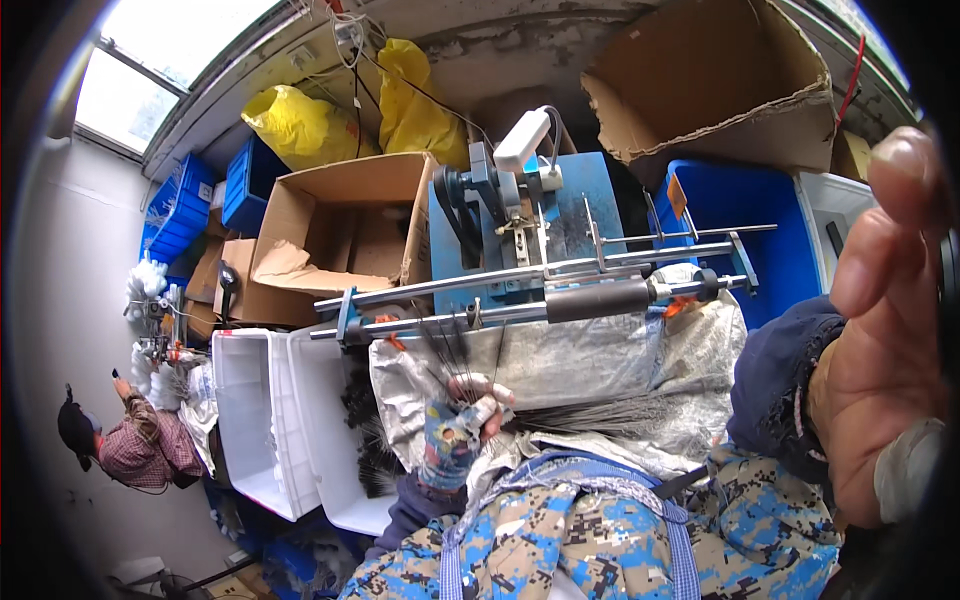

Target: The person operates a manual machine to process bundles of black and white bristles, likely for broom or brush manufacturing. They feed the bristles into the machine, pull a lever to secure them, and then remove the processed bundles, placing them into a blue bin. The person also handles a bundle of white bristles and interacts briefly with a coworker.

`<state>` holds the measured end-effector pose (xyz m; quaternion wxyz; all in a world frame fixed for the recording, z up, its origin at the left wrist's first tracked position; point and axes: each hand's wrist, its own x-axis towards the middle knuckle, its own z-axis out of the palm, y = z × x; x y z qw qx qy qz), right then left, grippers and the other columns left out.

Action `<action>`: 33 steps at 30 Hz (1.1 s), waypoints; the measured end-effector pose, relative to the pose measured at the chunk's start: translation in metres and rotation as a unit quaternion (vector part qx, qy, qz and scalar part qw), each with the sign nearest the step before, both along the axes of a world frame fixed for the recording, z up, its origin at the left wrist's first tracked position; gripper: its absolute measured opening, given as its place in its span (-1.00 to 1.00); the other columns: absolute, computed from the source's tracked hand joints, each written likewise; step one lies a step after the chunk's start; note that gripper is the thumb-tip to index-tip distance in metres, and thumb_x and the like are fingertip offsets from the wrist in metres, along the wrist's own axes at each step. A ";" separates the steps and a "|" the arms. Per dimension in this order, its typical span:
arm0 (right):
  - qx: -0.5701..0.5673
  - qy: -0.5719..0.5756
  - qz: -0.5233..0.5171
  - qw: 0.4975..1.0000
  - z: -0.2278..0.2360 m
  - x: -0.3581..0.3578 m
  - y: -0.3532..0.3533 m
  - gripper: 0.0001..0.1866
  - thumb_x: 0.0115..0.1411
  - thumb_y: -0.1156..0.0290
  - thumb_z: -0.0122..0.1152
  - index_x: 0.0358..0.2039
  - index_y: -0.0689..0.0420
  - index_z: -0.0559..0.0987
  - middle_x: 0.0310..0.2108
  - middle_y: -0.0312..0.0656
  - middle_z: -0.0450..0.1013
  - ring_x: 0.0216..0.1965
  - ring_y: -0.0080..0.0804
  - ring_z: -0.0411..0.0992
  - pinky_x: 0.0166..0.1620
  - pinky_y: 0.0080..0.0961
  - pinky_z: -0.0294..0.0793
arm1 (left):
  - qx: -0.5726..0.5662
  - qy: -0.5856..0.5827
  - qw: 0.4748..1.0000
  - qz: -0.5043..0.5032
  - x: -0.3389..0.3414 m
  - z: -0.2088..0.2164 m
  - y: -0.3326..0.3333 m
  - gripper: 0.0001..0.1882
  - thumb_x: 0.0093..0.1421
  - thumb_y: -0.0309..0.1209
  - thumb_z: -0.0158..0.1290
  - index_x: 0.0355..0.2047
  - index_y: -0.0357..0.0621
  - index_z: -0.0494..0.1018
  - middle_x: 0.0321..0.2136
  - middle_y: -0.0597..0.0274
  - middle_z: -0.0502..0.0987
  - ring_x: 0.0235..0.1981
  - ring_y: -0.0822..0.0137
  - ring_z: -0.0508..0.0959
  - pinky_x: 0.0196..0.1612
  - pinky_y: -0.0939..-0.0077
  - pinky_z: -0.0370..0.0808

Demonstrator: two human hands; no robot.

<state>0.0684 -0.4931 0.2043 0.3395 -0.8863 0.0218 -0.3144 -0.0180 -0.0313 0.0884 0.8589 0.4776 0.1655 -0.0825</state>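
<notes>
My left hand [478, 397], with tape on its fingers and a colourful patterned sleeve cover at the wrist, is closed around several thin dark wires [450, 345] that fan upward towards the machine's rails. Some of them look fuzzy near the top, like thin brushes. Beside that hand, a bundle of thin grey wires [600, 415] lies across a silvery sheet [690, 340] over my lap. Close to the camera at the right, my right hand [885, 330] is raised, fingers stretched and apart, palm partly taped. Nothing shows in it; the dark rim cuts off part of it.
Ahead stands a blue-based machine [585, 200] with steel rails and a grey roller [598, 299]. A cardboard box [340, 190] and white bins [250, 420] are on the left, a blue bin [740, 220] on the right. Another person [150, 440] works at far left.
</notes>
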 end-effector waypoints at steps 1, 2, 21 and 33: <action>-0.002 -0.004 -0.005 1.000 0.004 -0.002 -0.002 -0.51 -0.04 0.39 0.20 -0.10 0.31 0.32 -0.27 -0.05 0.38 -0.31 -0.36 0.39 -0.24 -0.45 0.34 | -0.018 -0.013 1.000 0.003 0.001 0.000 -0.002 -0.81 0.10 -0.63 -0.11 -0.24 -0.22 0.36 -0.37 -0.06 0.47 -0.67 0.51 0.36 -0.68 0.78 0.23; 0.000 -0.013 -0.005 1.000 0.007 -0.002 -0.003 -0.50 -0.04 0.38 0.20 -0.10 0.31 0.32 -0.28 -0.06 0.38 -0.31 -0.37 0.39 -0.24 -0.45 0.34 | -0.065 -0.045 0.997 -0.015 0.002 -0.011 0.002 -0.80 0.11 -0.63 -0.11 -0.23 -0.22 0.36 -0.36 -0.09 0.47 -0.67 0.49 0.37 -0.69 0.77 0.25; -0.033 -0.030 0.033 0.998 0.020 -0.001 0.011 -0.47 -0.04 0.37 0.23 -0.08 0.33 0.31 -0.30 -0.09 0.41 -0.33 -0.42 0.39 -0.23 -0.49 0.35 | -0.053 -0.071 0.996 -0.012 -0.011 -0.028 0.012 -0.78 0.09 -0.67 -0.11 -0.26 -0.16 0.35 -0.37 -0.15 0.47 -0.68 0.46 0.41 -0.73 0.71 0.28; 0.018 -0.260 0.141 0.955 0.061 0.036 0.110 -0.45 -0.04 0.35 0.25 -0.06 0.34 0.30 -0.32 -0.11 0.43 -0.34 -0.46 0.40 -0.23 -0.52 0.35 | -0.004 0.004 0.999 -0.042 0.006 -0.015 -0.002 -0.79 0.09 -0.60 -0.05 -0.23 -0.14 0.34 -0.34 -0.09 0.47 -0.66 0.48 0.41 -0.68 0.76 0.28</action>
